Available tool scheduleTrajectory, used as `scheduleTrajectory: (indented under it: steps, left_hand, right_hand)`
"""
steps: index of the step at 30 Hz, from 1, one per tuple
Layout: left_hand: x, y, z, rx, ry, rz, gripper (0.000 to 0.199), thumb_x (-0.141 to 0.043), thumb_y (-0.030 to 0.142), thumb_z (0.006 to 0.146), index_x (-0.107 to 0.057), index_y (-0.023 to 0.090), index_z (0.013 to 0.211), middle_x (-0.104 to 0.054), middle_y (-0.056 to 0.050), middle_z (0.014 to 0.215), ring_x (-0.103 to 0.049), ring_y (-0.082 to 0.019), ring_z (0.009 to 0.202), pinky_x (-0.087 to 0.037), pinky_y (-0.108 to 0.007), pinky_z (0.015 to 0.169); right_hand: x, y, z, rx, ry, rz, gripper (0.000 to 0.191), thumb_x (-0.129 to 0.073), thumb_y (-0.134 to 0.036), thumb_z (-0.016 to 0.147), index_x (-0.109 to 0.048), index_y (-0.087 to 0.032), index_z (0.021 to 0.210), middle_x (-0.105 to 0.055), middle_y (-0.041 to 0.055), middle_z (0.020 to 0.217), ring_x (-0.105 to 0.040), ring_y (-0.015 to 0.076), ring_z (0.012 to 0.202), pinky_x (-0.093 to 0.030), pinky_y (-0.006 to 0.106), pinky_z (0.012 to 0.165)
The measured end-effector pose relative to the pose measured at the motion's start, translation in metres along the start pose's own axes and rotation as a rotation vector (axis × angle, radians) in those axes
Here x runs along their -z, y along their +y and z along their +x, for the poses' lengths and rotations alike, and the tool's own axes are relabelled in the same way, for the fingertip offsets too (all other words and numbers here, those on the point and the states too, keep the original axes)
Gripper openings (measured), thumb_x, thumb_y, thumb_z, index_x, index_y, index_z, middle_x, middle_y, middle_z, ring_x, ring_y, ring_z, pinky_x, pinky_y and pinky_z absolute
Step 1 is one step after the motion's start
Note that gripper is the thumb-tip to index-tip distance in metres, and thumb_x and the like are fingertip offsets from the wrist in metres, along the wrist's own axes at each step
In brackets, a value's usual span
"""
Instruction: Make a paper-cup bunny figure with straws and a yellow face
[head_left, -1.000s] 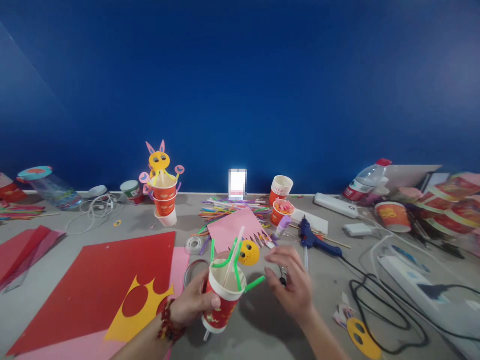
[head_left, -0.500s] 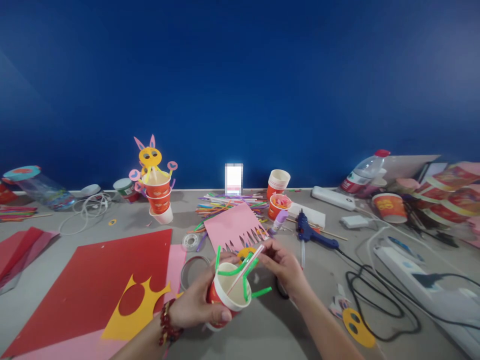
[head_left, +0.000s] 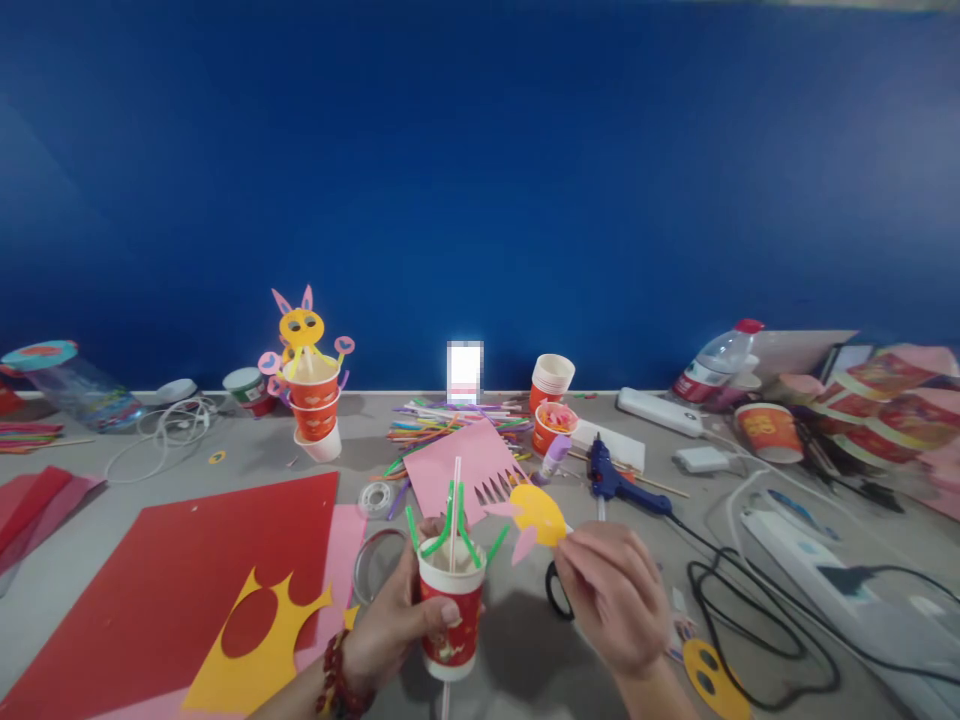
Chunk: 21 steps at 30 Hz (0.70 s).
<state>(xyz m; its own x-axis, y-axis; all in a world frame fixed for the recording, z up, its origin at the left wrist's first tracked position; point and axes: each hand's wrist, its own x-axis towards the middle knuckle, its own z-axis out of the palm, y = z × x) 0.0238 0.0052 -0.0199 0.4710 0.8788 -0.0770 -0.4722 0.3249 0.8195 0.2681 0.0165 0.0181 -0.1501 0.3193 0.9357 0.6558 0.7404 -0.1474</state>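
Observation:
My left hand (head_left: 401,615) is wrapped round a red paper cup (head_left: 459,610) with a white rim, held upright above the table. Bent green pieces (head_left: 451,525), straws or pipe cleaners, stick out over its rim. A pale striped straw (head_left: 457,500) stands up through the cup, and its lower end shows below the base. In my right hand (head_left: 619,600), a yellow paper rabbit head (head_left: 538,515) with pink ears is pinched at its edge, ears pointing left. Behind the cup lies pink paper (head_left: 450,465) with a fringed edge. Scissors (head_left: 559,590) are partly hidden near my right hand.
Red paper (head_left: 225,540) and a cut yellow sheet (head_left: 240,660) lie left. A stacked-cup rabbit figure (head_left: 313,390) stands behind. A blue glue gun (head_left: 622,480) trails its black cable across the right, near a power strip (head_left: 817,590) and another yellow face (head_left: 712,675).
My right hand has let go of the striped straw and moved right, now holding the yellow rabbit head. The cup has turned from tilted to upright in my left hand.

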Motion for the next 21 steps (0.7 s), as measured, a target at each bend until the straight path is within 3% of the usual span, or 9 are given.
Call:
scheduleTrajectory:
  steps: [3, 6, 8, 11, 13, 17, 21]
  left_hand:
    - [-0.005, -0.001, 0.002, 0.051, 0.083, -0.168, 0.065, -0.084, 0.041, 0.069, -0.057, 0.023, 0.125, -0.071, -0.009, 0.103, -0.070, -0.026, 0.088, -0.054, -0.040, 0.082]
    - [-0.007, 0.001, 0.005, 0.076, 0.218, -0.245, 0.053, -0.082, 0.046, 0.070, -0.064, 0.020, 0.112, -0.073, -0.009, 0.100, -0.070, -0.029, 0.093, -0.054, -0.044, 0.086]
    - [-0.008, 0.004, 0.007, 0.035, 0.285, -0.213, 0.051, -0.083, 0.044, 0.069, -0.066, 0.019, 0.109, -0.074, -0.009, 0.101, -0.069, -0.030, 0.095, -0.053, -0.044, 0.088]
    - [-0.010, 0.006, 0.008, -0.060, 0.299, -0.107, 0.052, -0.086, 0.036, 0.066, -0.066, 0.019, 0.110, -0.073, -0.010, 0.105, -0.068, -0.029, 0.098, -0.051, -0.039, 0.090]
    - [-0.011, 0.004, 0.009, -0.083, 0.292, -0.059, 0.052, -0.087, 0.033, 0.065, -0.066, 0.019, 0.111, -0.074, -0.009, 0.104, -0.068, -0.027, 0.097, -0.051, -0.036, 0.087]
    - [-0.010, -0.002, 0.007, -0.075, 0.312, -0.044, 0.056, -0.089, 0.031, 0.063, -0.065, 0.021, 0.112, -0.074, -0.009, 0.106, -0.069, -0.026, 0.095, -0.051, -0.036, 0.086]
    - [-0.009, -0.004, 0.005, -0.050, 0.298, -0.020, 0.057, -0.088, 0.031, 0.063, -0.065, 0.021, 0.114, -0.074, -0.010, 0.110, -0.070, -0.027, 0.096, -0.052, -0.039, 0.088]
  right_hand:
    - [0.005, -0.005, 0.000, 0.126, -0.027, -0.061, 0.035, -0.069, -0.001, 0.076, -0.071, -0.023, 0.103, -0.072, 0.0061, 0.080, -0.064, 0.0213, 0.072, -0.056, 0.034, 0.061]
    - [0.001, -0.007, -0.001, 0.073, -0.026, 0.029, 0.035, -0.067, -0.001, 0.077, -0.070, -0.024, 0.103, -0.071, 0.0058, 0.082, -0.064, 0.0209, 0.072, -0.056, 0.035, 0.062]
    - [-0.006, -0.008, -0.002, -0.134, 0.006, 0.198, 0.026, -0.064, -0.005, 0.082, -0.068, -0.024, 0.099, -0.068, 0.0054, 0.079, -0.063, 0.0209, 0.071, -0.054, 0.036, 0.064]
    - [-0.023, -0.010, -0.006, -0.627, 0.057, 0.560, 0.004, -0.062, -0.021, 0.089, -0.061, -0.024, 0.086, -0.062, 0.0047, 0.078, -0.060, 0.0194, 0.068, -0.051, 0.032, 0.059]
    - [-0.033, -0.012, -0.008, -0.852, 0.015, 0.775, 0.015, -0.064, -0.034, 0.089, -0.058, -0.023, 0.081, -0.060, 0.0048, 0.083, -0.059, 0.0192, 0.069, -0.051, 0.030, 0.058]
    - [-0.043, -0.012, -0.008, -0.962, -0.097, 0.939, 0.027, -0.069, -0.046, 0.083, -0.057, -0.023, 0.077, -0.055, 0.0038, 0.082, -0.057, 0.0204, 0.073, -0.051, 0.032, 0.062]
    - [-0.043, -0.011, 0.000, -1.046, -0.055, 0.942, 0.030, -0.072, -0.046, 0.081, -0.056, -0.022, 0.073, -0.051, 0.0018, 0.076, -0.053, 0.0180, 0.069, -0.049, 0.029, 0.060]
